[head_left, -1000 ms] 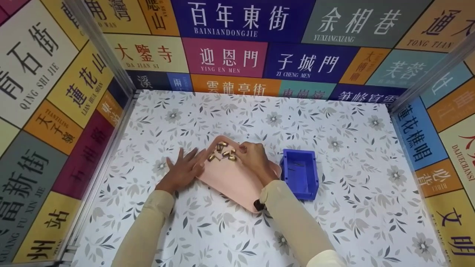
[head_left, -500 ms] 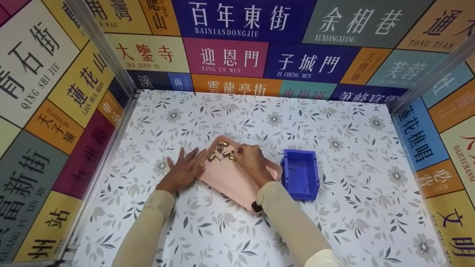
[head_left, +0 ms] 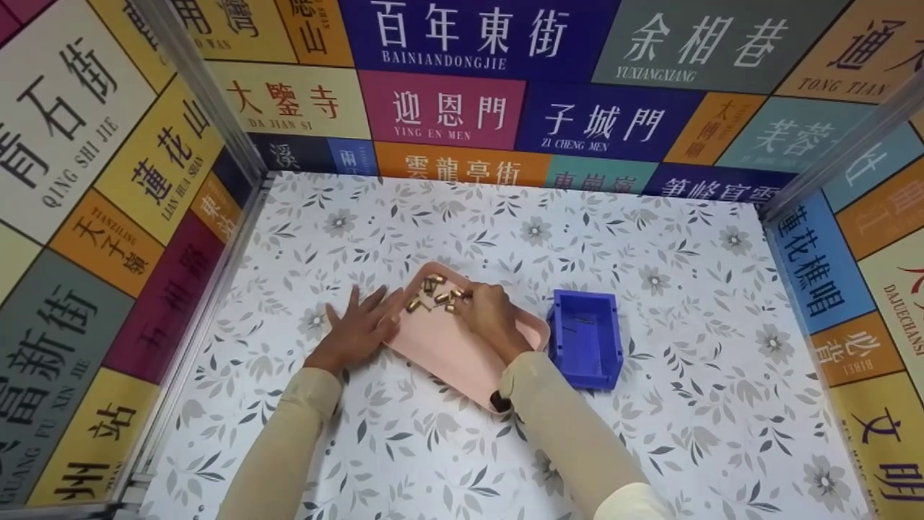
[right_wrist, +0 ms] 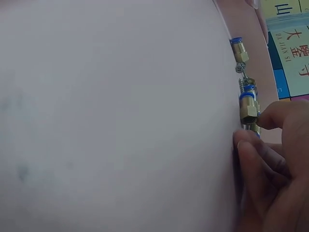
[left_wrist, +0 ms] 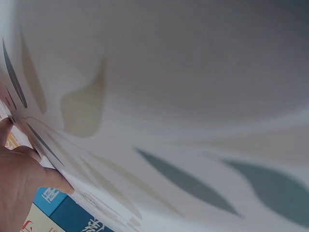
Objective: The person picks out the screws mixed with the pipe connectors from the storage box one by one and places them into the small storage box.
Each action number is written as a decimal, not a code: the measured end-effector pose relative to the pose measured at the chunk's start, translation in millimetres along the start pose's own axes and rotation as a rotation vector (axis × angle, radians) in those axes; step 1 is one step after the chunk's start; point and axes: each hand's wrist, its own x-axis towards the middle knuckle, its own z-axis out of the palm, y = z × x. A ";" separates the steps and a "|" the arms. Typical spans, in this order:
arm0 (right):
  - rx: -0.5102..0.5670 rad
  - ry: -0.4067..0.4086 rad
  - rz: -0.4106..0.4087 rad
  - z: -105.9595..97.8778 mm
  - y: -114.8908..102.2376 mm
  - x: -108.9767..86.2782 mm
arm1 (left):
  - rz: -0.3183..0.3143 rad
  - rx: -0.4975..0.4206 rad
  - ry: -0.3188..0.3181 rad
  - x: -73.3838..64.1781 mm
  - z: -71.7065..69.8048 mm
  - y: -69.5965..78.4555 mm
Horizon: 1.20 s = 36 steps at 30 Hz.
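Observation:
My left hand (head_left: 355, 328) lies flat with spread fingers at the left edge of a pink tray (head_left: 433, 354); some of its fingers show in the left wrist view. Several brass push-in air fittings (head_left: 435, 292) with blue collars lie at the tray's far corner, small screws or springs among them. My right hand (head_left: 491, 318) reaches over the tray to this pile. In the right wrist view its thumb and bent fingertips are right at a brass fitting (right_wrist: 248, 108); I cannot tell whether they pinch one.
A blue plastic bin (head_left: 586, 339) with a few thin screw-like pieces stands just right of the tray. A small black object (head_left: 499, 401) is at the tray's near corner. Panels with printed signs (head_left: 447, 108) wall the flower-patterned table (head_left: 650, 433) at back and sides.
My right hand has moved slightly left and down, closer to the fittings. The left hand has stayed at the tray's edge.

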 end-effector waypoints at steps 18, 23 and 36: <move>0.008 -0.118 -0.011 2.1 7.3 0.5 | -0.022 0.006 -0.005 0.3 0.8 0.7; 0.011 -0.134 -0.031 2.0 7.7 0.6 | -0.012 0.000 -0.002 0.1 0.6 0.3; 0.268 -0.134 -0.046 -0.9 6.3 0.4 | -0.012 0.007 -0.010 0.1 0.5 -0.8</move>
